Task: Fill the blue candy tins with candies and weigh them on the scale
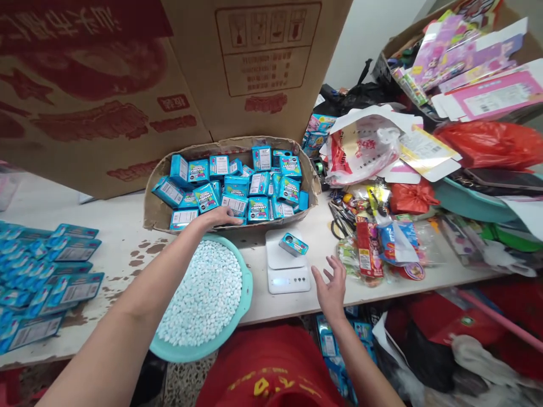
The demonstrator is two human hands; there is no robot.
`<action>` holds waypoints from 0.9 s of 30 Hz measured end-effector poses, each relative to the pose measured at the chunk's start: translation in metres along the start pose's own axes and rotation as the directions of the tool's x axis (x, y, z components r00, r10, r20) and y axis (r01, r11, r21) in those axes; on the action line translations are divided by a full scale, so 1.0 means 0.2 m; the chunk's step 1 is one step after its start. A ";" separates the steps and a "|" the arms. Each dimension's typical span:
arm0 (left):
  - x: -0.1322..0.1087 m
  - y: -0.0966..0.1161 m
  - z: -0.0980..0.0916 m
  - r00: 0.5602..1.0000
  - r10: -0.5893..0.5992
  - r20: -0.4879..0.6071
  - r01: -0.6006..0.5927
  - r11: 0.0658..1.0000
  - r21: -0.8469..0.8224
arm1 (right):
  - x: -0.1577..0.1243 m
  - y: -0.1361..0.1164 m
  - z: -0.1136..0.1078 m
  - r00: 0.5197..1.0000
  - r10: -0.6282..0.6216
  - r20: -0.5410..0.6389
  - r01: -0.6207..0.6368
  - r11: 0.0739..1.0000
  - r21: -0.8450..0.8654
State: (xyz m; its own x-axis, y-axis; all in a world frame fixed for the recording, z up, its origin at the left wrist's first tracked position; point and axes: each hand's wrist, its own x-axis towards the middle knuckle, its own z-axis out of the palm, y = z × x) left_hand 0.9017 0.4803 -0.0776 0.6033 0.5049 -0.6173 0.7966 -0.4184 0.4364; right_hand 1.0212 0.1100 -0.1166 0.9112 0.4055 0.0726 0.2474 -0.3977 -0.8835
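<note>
The right hand (332,287), right of centre in the frame, has its fingers (340,268) spread and holds nothing; it hovers just beside a white scale (283,285). The left hand (222,216), near the centre, reaches to the front rim of a low cardboard tray (159,215); whether its fingers pinch one of the blue packs (236,185) heaped inside, I cannot tell. A single blue box (293,244) lies aslant on the scale's plate. Below the left hand, partly behind the forearm, sits a turquoise basin (247,289) full of pale pellets (207,294). Farther out on the bench (254,308), more blue packages (78,265) stand in rows at the left edge, scissors (338,222) lie right of the tray, and a big carton (186,68) fills the upper left.
</note>
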 end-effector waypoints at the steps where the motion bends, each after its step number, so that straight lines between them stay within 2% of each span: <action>1: 0.01 0.01 0.01 1.000 0.010 -0.003 -0.010 1.000 0.019 | -0.02 0.00 -0.01 1.000 0.009 0.007 -0.009 1.000 -0.002; 6: -0.03 0.00 -0.01 0.992 0.117 -0.040 -0.115 0.992 0.049 | -0.07 -0.07 0.00 0.999 -0.028 0.033 0.028 1.000 0.002; 11: -0.10 0.05 -0.06 0.967 0.188 -0.173 -0.160 0.974 0.160 | -0.06 -0.18 0.05 0.996 -0.088 0.033 0.087 0.996 0.034; 12: -0.13 0.07 -0.07 0.952 0.198 -0.233 -0.157 0.971 0.181 | -0.06 -0.20 0.05 0.994 -0.103 0.028 0.102 0.994 0.042; 14: -0.25 0.09 -0.10 0.894 0.222 -0.390 -0.166 0.971 0.171 | -0.06 -0.24 0.05 0.991 -0.132 0.019 0.130 0.989 0.065; 16: -0.43 0.09 -0.11 0.840 0.240 -0.487 -0.244 0.968 0.057 | -0.08 -0.30 0.04 0.991 -0.134 0.014 0.132 0.986 0.104; 18: -0.63 0.08 -0.09 0.865 0.279 -0.417 -0.366 0.920 -0.143 | -0.10 -0.36 0.04 0.995 -0.094 0.044 0.085 0.980 0.178; 20: -0.80 0.08 0.00 0.903 0.356 -0.240 -0.418 0.854 -0.309 | -0.13 -0.44 0.06 0.985 -0.057 0.163 0.010 0.961 0.276; 21: -0.87 0.09 0.06 0.912 0.383 -0.147 -0.410 0.842 -0.351 | -0.16 -0.47 0.07 0.963 -0.049 0.267 -0.036 0.952 0.304; 22: -0.92 0.09 0.12 0.915 0.397 -0.065 -0.392 0.841 -0.374 | -0.18 -0.51 0.09 0.915 -0.044 0.400 -0.086 0.950 0.301; 23: -0.95 0.09 0.19 0.917 0.398 -0.004 -0.367 0.841 -0.398 | -0.21 -0.54 0.11 0.838 -0.036 0.544 -0.133 0.954 0.268; 24: -0.97 0.09 0.26 0.921 0.389 0.023 -0.340 0.831 -0.440 | -0.23 -0.57 0.13 0.741 -0.015 0.671 -0.176 0.960 0.215; 25: -0.97 0.06 0.31 0.930 0.369 0.002 -0.318 0.806 -0.499 | -0.26 -0.59 0.15 0.643 0.018 0.766 -0.221 0.962 0.163; 26: -0.97 0.02 0.37 0.945 0.320 -0.062 -0.300 0.778 -0.552 | -0.28 -0.60 0.16 0.566 0.050 0.823 -0.270 0.955 0.127; 27: -0.96 -0.04 0.41 0.958 0.234 -0.166 -0.287 0.767 -0.574 | -0.30 -0.61 0.17 0.521 0.075 0.850 -0.325 0.939 0.116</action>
State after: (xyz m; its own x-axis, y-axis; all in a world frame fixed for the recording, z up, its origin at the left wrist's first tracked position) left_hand 0.7767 0.3242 -0.0151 0.7706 0.5111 -0.3806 0.4597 -0.0322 0.8875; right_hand 0.9255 0.1627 -0.0299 0.2129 0.8813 -0.4219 -0.1022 -0.4094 -0.9066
